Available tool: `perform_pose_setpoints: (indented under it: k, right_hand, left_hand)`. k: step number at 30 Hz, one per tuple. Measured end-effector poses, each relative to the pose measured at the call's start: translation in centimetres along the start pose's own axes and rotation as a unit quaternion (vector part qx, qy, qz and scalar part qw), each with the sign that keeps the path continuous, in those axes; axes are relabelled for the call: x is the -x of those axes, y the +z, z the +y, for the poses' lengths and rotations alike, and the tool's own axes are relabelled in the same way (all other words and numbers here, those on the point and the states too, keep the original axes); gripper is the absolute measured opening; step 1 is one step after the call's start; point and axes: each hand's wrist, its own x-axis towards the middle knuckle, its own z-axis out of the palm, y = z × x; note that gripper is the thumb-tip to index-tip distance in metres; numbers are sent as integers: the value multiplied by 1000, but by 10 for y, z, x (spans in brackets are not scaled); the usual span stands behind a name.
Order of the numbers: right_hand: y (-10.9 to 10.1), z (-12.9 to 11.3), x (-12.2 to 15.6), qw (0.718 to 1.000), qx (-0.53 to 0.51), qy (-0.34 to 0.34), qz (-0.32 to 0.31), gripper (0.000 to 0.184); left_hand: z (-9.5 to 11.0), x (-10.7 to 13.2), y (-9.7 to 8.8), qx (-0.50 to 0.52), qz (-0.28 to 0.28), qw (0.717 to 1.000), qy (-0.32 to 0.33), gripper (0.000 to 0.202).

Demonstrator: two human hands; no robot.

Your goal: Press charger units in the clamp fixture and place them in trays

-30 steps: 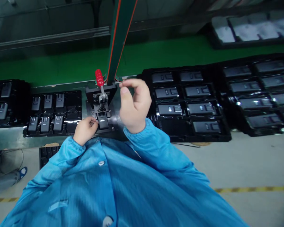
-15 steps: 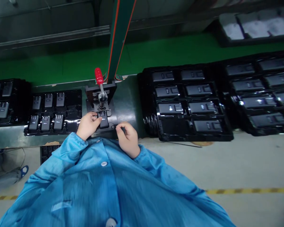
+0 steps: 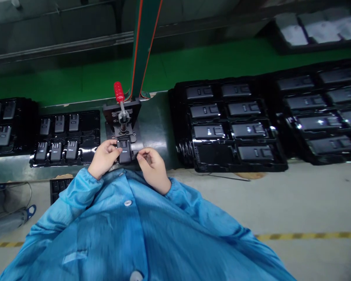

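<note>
A small black device with white lettering (image 3: 124, 153) is at the front of the clamp fixture, below the clamp's plunger. Thumb and fingers of my left hand (image 3: 103, 157) grip it from its left side. My right hand (image 3: 154, 168) is closed in a pinch just right of the device. A small dark piece shows at those fingertips, too small to name. The toggle clamp (image 3: 123, 116) has its red handle (image 3: 119, 91) pointing up and away from me.
Left of the fixture, a black tray (image 3: 89, 125) carries several similar devices, with another loaded tray (image 3: 19, 134) beyond. Stacked black trays (image 3: 216, 154) of longer dark units stand on the right. A green post (image 3: 146, 47) rises behind the clamp.
The device has shifted slightly left and turned a little in my left hand, out from the fixture. My right hand has come left, its fingertips now close beside the device.
</note>
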Motion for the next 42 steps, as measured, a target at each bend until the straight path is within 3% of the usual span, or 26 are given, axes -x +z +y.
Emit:
perform_pose_setpoints:
  k: [5,10,14,31,36,42]
  right_hand:
    - [4,-6,-7,993,-82,74,-41,29]
    - [5,-17,-9,979,-131,128,-83,31]
    - [3,-23,-7,976,-152,123,-99,27]
    - [-13,-17,3,964,-222,134,-54,25]
    - [-21,1,12,952,-261,152,-50,30]
    - [-41,23,43,984,-148,79,-62,23]
  left_hand:
    - [5,25,-4,35,-19,999,1,51]
    - [8,41,0,50,-44,997,26,48]
    - [8,46,4,55,-60,996,43,49]
    - [9,45,21,12,-98,994,53,48]
    - [31,39,24,-45,-81,993,79,46]
    - [86,15,46,-129,-106,979,116,43]
